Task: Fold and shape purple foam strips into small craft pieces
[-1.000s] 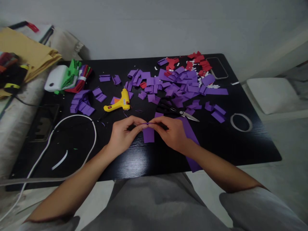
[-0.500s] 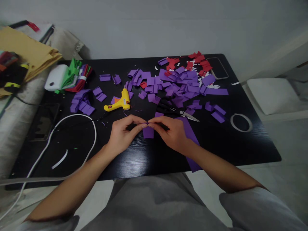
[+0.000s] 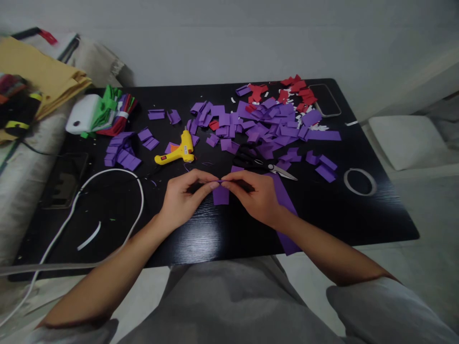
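Between my hands is a small purple paper piece (image 3: 221,196), its upper edge pinched by the fingers of both. My left hand (image 3: 184,196) grips it from the left, thumb and fingertips closed. From the other side my right hand (image 3: 254,193) pinches the same edge, the fingertips of both hands nearly meeting. A long purple strip (image 3: 283,205) lies partly under my right wrist. Just beyond my right hand rest black-handled scissors (image 3: 263,165). A yellow glue gun (image 3: 178,152) lies beyond my left hand.
A heap of folded purple pieces (image 3: 268,122) and red scraps (image 3: 299,91) covers the back right. A tape ring (image 3: 359,182) lies at right. On the left are a white cable (image 3: 141,191), a dark phone (image 3: 66,181) and bundled coloured strips (image 3: 111,114).
Both hands keep their pinch on the purple paper piece in nearly the same place. The view has shifted very slightly; nothing else visibly differs.
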`<act>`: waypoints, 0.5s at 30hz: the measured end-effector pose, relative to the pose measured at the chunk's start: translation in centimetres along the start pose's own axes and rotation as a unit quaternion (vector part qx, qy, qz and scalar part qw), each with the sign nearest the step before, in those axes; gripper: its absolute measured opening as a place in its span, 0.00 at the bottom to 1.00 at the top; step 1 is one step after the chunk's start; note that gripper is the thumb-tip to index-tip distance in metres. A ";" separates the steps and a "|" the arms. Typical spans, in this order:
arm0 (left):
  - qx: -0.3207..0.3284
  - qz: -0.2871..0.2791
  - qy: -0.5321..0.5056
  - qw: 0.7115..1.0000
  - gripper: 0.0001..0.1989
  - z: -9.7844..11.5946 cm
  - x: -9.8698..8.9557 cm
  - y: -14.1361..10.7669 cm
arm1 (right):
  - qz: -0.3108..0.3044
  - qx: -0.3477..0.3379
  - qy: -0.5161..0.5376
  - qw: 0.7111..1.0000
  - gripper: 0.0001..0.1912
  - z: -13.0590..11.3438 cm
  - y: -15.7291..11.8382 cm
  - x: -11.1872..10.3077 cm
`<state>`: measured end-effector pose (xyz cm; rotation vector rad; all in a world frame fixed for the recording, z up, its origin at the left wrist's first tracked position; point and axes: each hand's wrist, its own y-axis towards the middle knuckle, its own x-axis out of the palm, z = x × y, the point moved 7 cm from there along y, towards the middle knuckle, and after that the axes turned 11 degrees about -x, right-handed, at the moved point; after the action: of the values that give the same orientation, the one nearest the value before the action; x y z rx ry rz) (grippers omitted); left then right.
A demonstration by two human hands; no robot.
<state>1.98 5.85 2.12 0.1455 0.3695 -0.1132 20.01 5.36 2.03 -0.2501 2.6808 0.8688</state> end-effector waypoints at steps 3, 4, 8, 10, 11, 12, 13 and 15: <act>-0.007 0.000 -0.004 1.000 0.02 0.1 0.1 -0.1 | 0.006 0.012 0.014 1.000 0.03 0.2 -0.1 0.0; -0.010 -0.001 -0.007 1.000 0.02 0.1 0.1 -0.1 | 0.006 0.016 0.021 1.000 0.03 0.2 -0.1 0.1; -0.043 0.001 -0.027 0.999 0.03 -0.1 0.0 0.1 | 0.010 0.059 0.072 0.996 0.06 0.9 -0.3 0.5; -0.072 0.002 -0.054 0.996 0.07 -0.5 0.0 0.3 | 0.011 0.086 0.102 0.991 0.11 1.3 -0.4 0.9; -0.086 0.000 -0.071 0.994 0.08 -0.7 0.0 0.4 | 0.013 0.094 0.111 0.989 0.12 1.4 -0.5 1.0; -0.098 -0.003 -0.089 0.991 0.09 -1.0 0.0 0.5 | 0.017 0.098 0.117 0.988 0.12 1.4 -0.5 1.0; -0.109 -0.008 -0.106 0.988 0.10 -1.3 0.0 0.6 | 0.023 0.099 0.119 0.988 0.11 1.4 -0.6 1.0; -0.127 -0.025 -0.136 0.982 0.11 -1.9 0.3 0.7 | 0.036 0.089 0.114 0.989 0.09 1.1 -0.6 0.8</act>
<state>1.63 6.78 0.35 -0.1314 0.1116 -0.1319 19.64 5.51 0.57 -0.2236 2.9756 0.6476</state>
